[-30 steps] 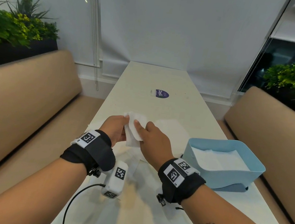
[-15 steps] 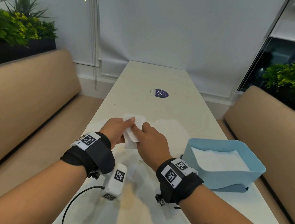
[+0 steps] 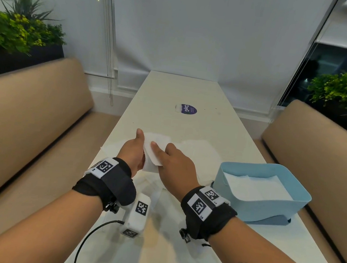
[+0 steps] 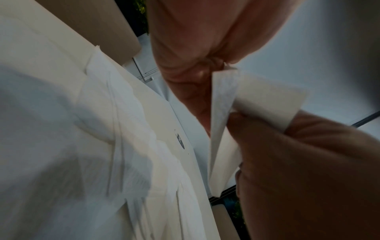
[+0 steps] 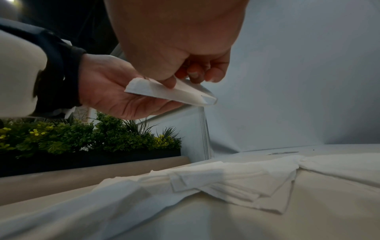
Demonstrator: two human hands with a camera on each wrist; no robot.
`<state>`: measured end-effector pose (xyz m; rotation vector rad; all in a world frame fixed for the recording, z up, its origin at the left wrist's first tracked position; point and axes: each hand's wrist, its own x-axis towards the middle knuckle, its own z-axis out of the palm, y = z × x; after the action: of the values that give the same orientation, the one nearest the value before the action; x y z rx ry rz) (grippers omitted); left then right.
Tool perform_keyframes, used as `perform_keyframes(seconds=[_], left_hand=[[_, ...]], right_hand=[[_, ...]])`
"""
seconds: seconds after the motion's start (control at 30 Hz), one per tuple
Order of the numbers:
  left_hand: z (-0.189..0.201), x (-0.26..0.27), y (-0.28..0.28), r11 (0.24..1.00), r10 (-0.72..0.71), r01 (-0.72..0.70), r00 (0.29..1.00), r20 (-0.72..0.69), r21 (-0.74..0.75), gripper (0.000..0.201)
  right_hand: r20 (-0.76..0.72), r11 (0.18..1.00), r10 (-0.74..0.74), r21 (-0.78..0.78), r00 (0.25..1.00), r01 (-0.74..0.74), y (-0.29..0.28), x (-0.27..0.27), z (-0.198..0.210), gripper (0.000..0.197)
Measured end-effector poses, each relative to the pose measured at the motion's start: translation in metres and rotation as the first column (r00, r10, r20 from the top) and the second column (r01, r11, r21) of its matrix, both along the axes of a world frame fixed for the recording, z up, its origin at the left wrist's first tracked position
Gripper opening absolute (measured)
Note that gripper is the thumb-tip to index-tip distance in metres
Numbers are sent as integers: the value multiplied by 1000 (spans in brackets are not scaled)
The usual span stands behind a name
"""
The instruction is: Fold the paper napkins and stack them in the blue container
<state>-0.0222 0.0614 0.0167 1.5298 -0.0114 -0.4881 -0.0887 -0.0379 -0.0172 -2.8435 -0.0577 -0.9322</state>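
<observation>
A small folded white napkin [image 3: 156,146] is held up above the table between both hands. My left hand [image 3: 133,150] lies flat under it with straight fingers and the thumb raised. In the right wrist view the napkin [image 5: 174,93] rests on the left hand [image 5: 123,97] while my right hand [image 5: 180,76] pinches it from above with thumb and curled fingers. The left wrist view shows the napkin [image 4: 267,100] edge-on. The blue container [image 3: 289,207] stands to the right, with folded napkins [image 3: 257,186] inside. Several loose napkins [image 3: 200,154] lie spread on the table.
A white tagged device [image 3: 137,216] with a black cable hangs below my left wrist. Farther up the white table [image 3: 173,88] is a round purple sticker [image 3: 186,109]. Tan benches [image 3: 29,115] run along both sides. Planters stand behind them.
My left thumb has lifted off the napkin and now points up, so the left hand lies flat. The right hand keeps its pinch. Both hands stay in about the same place.
</observation>
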Motion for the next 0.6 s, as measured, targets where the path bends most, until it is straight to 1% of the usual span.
perform_keyframes(seconds=[0.07, 0.13, 0.2, 0.23, 0.3, 0.33, 0.37, 0.4, 0.43, 0.47, 0.5, 0.53, 0.57, 0.6], left_hand=[[-2, -1, 1, 999, -10, 9, 999, 34, 34, 57], [-5, 0, 1, 998, -46, 43, 998, 53, 48, 61], [-4, -2, 1, 995, -86, 84, 995, 47, 44, 61], [-2, -4, 1, 994, -103, 102, 993, 59, 29, 56], [-1, -5, 2, 991, -135, 135, 986, 98, 6, 37], [-1, -4, 3, 991, -135, 135, 985, 111, 9, 29], [-2, -3, 5, 992, -123, 123, 985, 122, 11, 25], [-2, 0, 7, 995, -102, 102, 987, 126, 8, 24], [-2, 2, 9, 997, -77, 78, 989, 122, -1, 24], [-1, 3, 11, 998, -55, 57, 992, 112, -7, 26], [0, 4, 12, 999, -45, 47, 994, 100, -18, 28], [1, 5, 14, 998, -47, 49, 995, 91, -31, 30], [2, 5, 14, 997, -65, 69, 994, 88, -43, 30], [2, 3, 15, 994, -89, 94, 993, 83, -57, 31]], right_hand=[[16, 1000, -3, -30, 1000, 4, 1, 1, 0, 50], [-18, 999, 0, -34, 1000, 0, 1, 0, 0, 51], [-145, 997, -34, -77, 989, 23, 1, -1, 4, 54], [-217, 996, -34, -86, 976, 15, 1, -3, 7, 53], [-291, 999, 19, -36, 956, -31, 0, -6, 12, 54], [-325, 998, 67, 0, 943, -70, 0, -8, 15, 60], [-361, 992, 122, 68, 924, -105, -3, -9, 17, 66], [-361, 977, 180, 178, 915, -122, -6, -10, 18, 70], [-301, 937, 212, 332, 930, -106, -9, -10, 19, 68], [-199, 861, 190, 504, 961, -66, -13, -8, 19, 60], [-108, 758, 120, 651, 987, -21, -18, -6, 20, 48], [-77, 649, 35, 760, 996, 36, -22, -2, 20, 36], [-105, 519, 7, 850, 994, 87, -25, 2, 22, 32], [-156, 384, 38, 914, 987, 130, -26, 7, 25, 39]])
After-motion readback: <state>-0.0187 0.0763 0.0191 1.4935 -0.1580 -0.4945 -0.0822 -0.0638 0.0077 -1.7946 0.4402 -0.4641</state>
